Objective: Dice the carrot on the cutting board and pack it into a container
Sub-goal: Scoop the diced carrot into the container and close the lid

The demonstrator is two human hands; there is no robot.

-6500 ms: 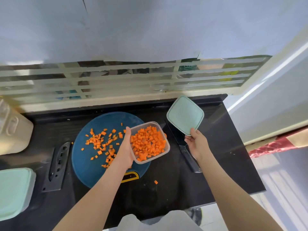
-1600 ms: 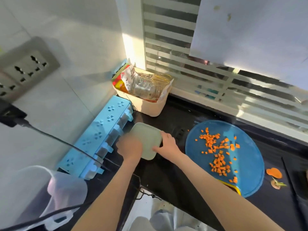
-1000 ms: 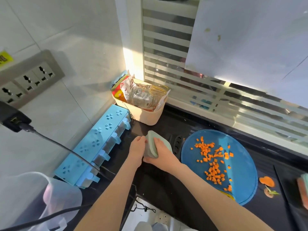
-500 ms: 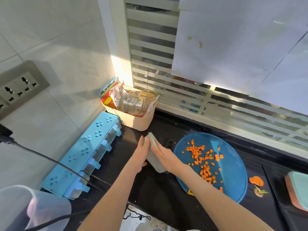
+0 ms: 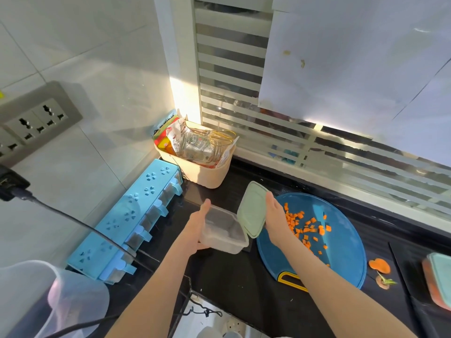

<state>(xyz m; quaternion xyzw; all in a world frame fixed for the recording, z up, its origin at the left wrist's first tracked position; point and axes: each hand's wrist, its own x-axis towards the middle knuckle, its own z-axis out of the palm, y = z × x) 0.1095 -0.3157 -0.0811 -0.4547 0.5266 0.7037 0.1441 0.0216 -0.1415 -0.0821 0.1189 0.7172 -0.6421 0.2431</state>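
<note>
Black counter (image 5: 231, 276), tiled wall (image 5: 97, 69), slatted window (image 5: 231, 69); left hand (image 5: 195, 228) holds empty container (image 5: 224, 230), right hand (image 5: 275, 218) holds lid (image 5: 252, 211).

No word, brand or number can be read anywhere here. The only real print sits on the crumpled packets (image 5: 179, 139) standing in the beige basket (image 5: 205, 176) at the back corner of the worktop (image 5: 231, 276): red, yellow and white wrappers carry dark lettering (too small and creased to make out), and a clear wrapper (image 5: 197, 147) among them bears faint markings, equally illegible. A sliver of yellow sticker (image 5: 1, 95) at the left edge of the wall shows no legible characters.
</note>
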